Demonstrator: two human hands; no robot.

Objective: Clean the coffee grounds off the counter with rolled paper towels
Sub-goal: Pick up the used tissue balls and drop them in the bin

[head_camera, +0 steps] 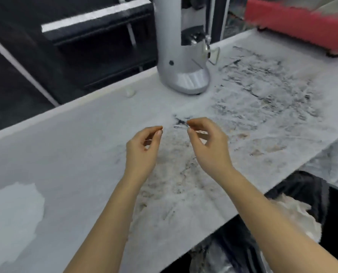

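Dark coffee grounds (262,89) are smeared in streaks across the right half of the white counter (75,134). Browner smudges (176,174) lie under my hands. My left hand (142,150) and my right hand (209,146) hover side by side above the counter's middle, palms facing each other. On each hand the thumb and forefinger are pinched together at the tips. I see nothing between the fingers, and no paper towel shows in either hand. A small dark clump of grounds (181,121) sits just beyond my fingertips.
A silver coffee grinder (183,56) stands on the counter behind my hands. A red machine (302,22) sits at the far right. A small white lump (129,93) lies near the back edge. Below the front edge is a black-lined bin (311,190) holding crumpled paper (294,215).
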